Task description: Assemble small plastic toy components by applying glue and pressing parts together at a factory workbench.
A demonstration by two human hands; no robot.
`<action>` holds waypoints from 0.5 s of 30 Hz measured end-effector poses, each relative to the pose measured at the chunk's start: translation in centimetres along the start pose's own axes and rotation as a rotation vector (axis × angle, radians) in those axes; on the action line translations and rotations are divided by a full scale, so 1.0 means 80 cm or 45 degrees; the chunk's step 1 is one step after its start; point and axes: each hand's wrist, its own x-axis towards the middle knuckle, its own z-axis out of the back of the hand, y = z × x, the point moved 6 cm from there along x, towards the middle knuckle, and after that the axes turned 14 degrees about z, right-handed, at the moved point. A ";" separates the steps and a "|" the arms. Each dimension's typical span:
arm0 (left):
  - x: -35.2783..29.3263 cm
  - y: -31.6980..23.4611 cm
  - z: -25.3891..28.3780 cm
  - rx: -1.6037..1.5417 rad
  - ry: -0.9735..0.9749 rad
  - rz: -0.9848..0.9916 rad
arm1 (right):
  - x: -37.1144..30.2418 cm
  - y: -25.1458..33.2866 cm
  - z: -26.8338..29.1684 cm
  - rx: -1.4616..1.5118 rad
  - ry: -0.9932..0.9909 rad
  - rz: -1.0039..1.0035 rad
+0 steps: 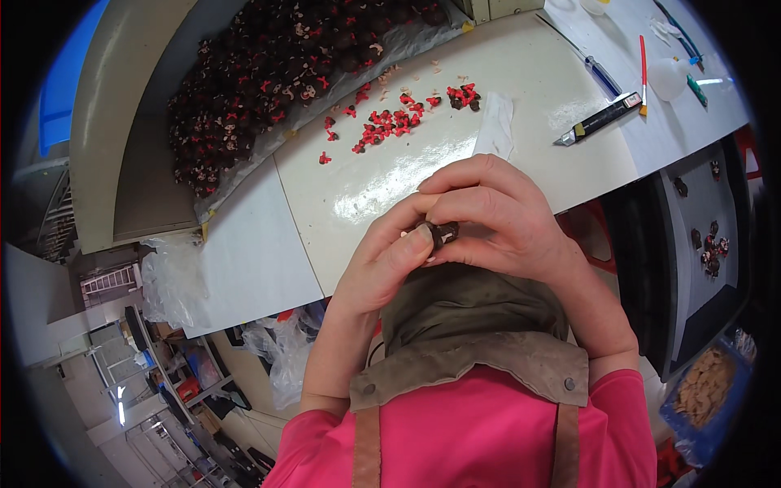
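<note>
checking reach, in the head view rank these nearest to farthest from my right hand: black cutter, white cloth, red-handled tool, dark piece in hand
1. Dark piece: between right hand and left hand
2. White cloth: just beyond the right hand
3. Black cutter: farther right
4. Red-handled tool: right, past the black cutter

Holds left hand (381, 254) and right hand (506, 218) together in front of the body (468, 431), with digits curled in close. Reaches up and inward with bare left arm (335, 346). Bends right arm (600, 313), also bare, in a wider bow, with elbow out to the side. Pinches with left thumb (409, 246) pointing toward right fingers (468, 203). Bends those leftward, with back of hand turned up.
</note>
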 end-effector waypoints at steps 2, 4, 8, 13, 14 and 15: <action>0.000 0.001 0.001 0.003 -0.005 0.007 | 0.000 0.000 0.000 -0.006 -0.002 0.005; -0.001 0.000 0.000 0.003 -0.008 0.008 | 0.000 0.000 -0.001 -0.012 -0.003 0.010; -0.002 -0.001 -0.001 -0.004 -0.023 0.025 | 0.000 0.000 -0.001 -0.008 -0.004 0.014; -0.001 -0.001 -0.001 -0.010 -0.036 0.032 | 0.000 -0.001 -0.001 0.006 -0.003 0.014; -0.001 -0.001 -0.001 -0.011 -0.031 0.033 | 0.000 -0.001 0.000 0.007 -0.005 0.015; -0.001 0.000 0.000 -0.012 -0.031 0.033 | 0.000 -0.001 0.000 0.007 -0.007 0.016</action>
